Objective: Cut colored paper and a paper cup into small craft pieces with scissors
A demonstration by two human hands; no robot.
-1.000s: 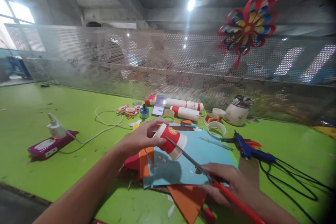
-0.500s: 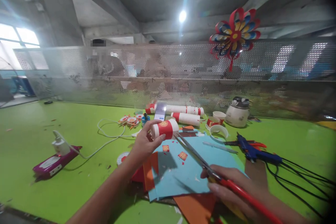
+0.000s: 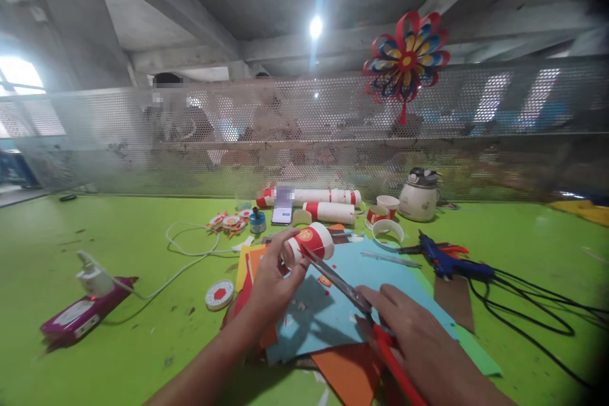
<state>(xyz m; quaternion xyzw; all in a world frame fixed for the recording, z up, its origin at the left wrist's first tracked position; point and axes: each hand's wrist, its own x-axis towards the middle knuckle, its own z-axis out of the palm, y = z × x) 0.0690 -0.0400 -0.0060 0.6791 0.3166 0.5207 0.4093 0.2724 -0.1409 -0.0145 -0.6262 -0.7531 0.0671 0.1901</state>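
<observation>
My left hand point(image 3: 280, 276) grips a red and white paper cup point(image 3: 320, 242) on its side, with a gold emblem on its red band. In my right hand point(image 3: 397, 317) is a pair of scissors point(image 3: 340, 285) with red handles. Its blades point up and left, their tips at the cup's side; whether they cut into it I cannot tell. Under both hands lies light blue paper point(image 3: 314, 330) with small red scraps on it. Orange paper point(image 3: 349, 371) sticks out below the blue sheet.
Behind stand a phone point(image 3: 282, 210), stacked paper cups point(image 3: 333, 212), a blue bottle point(image 3: 257, 222) and a white kettle point(image 3: 419, 198). A blue glue gun point(image 3: 447, 261) with black cables lies right. A purple power strip point(image 3: 88, 314) is left, and a round decorated disc point(image 3: 219, 295) is nearer.
The cup has turned and tilted in my left hand. My right hand has brought the scissors' tips up and left onto the cup's side. The whole view has shifted slightly.
</observation>
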